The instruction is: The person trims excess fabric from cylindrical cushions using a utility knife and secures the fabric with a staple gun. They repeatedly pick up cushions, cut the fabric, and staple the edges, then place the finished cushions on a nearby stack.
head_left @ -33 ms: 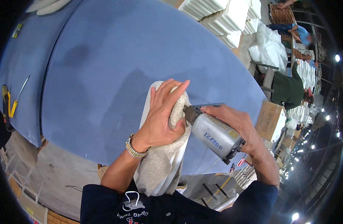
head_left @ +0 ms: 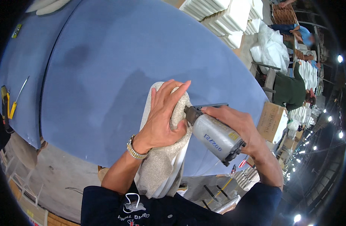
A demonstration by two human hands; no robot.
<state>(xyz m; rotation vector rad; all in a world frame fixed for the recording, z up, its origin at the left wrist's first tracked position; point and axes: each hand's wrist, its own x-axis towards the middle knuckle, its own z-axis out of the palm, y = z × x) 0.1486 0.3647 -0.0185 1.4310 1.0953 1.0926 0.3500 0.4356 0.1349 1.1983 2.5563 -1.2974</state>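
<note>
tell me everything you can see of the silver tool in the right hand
The silver tool has a thick, metallic-looking cylindrical body with blue markings, a yellow label and dark end fittings. It slants above the blue table, its dark nose pointing up-left at the beige fabric; exact contact is unclear. The right hand grips it, hiding part of it.

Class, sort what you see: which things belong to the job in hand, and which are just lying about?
In the job:
staple gun, in the right hand
beige cloth, under the left hand

Apparently lying about:
yellow screwdriver, untouched
cardboard box
white stacks
</note>
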